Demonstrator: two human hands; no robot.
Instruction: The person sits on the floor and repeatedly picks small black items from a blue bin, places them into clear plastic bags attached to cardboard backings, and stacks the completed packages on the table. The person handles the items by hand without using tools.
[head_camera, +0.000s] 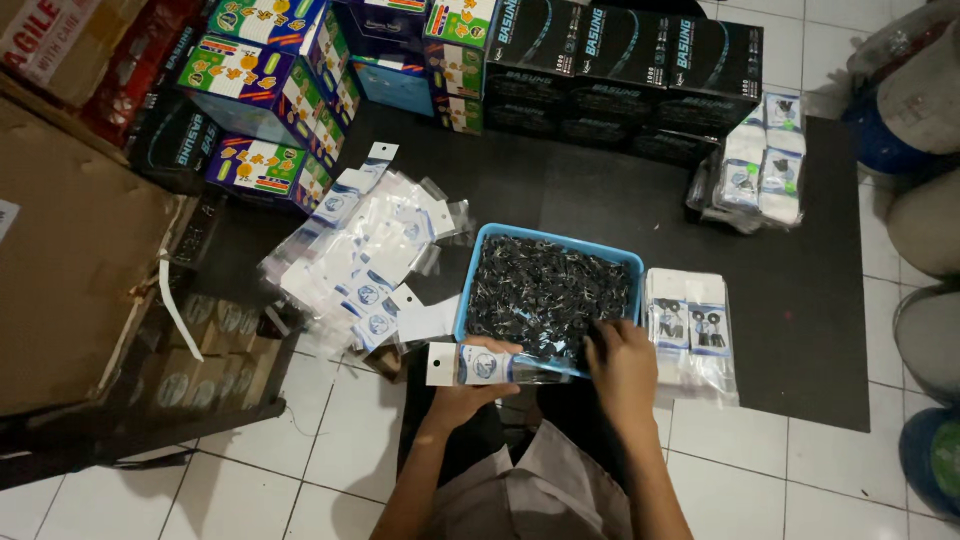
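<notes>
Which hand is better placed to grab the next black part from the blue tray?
Right. The right hand is already inside the blue tray, fingers in the black parts. The left hand is occupied holding a clear packet at the tray's near edge.

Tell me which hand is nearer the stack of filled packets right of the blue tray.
Right. The right hand reaches into the blue tray beside the stack; the left hand holds an empty packet farther left.

Clear header-card pouch (480, 365) held level, blue tray (555, 243) of black parts (545, 295)
</notes>
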